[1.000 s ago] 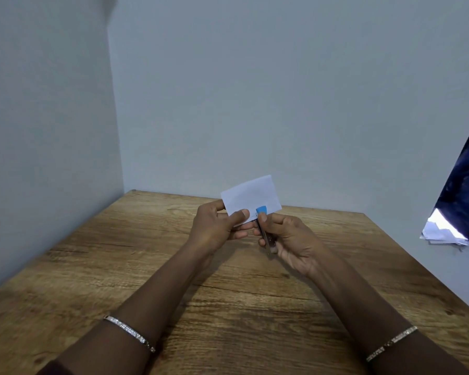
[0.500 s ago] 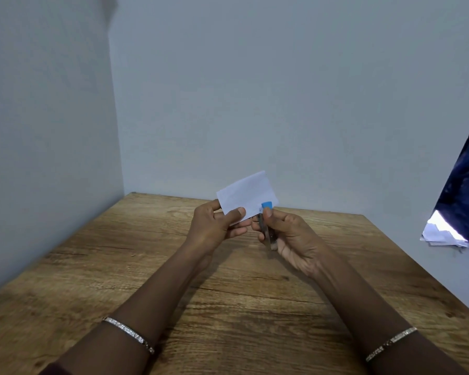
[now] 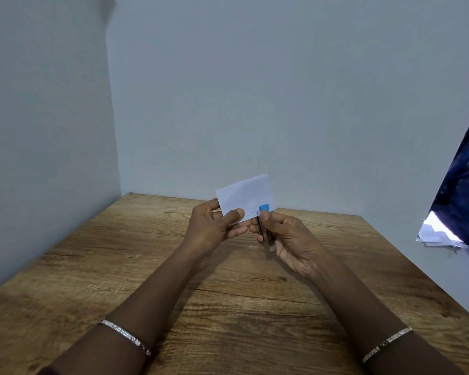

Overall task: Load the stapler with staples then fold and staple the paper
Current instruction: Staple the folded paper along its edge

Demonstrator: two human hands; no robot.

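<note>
Above the wooden counter (image 3: 114, 266), a person's left hand (image 3: 214, 231) pinches the folded paper (image 3: 244, 194) at its 7 o'clock corner. The right hand (image 3: 293, 239) grips a small blue-tipped stapler (image 3: 264, 236), its tip at the paper's 5 o'clock edge. A loose pinch could let the layers slide and set the staple askew.

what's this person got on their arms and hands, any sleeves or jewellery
Both forearms are bare, with no sleeves over them. Each wrist carries a thin, pale metallic band with a studded, sparkly face: the left bangle above the left hand, the right bangle above the right hand. No gloves, watch or rings show.
</note>
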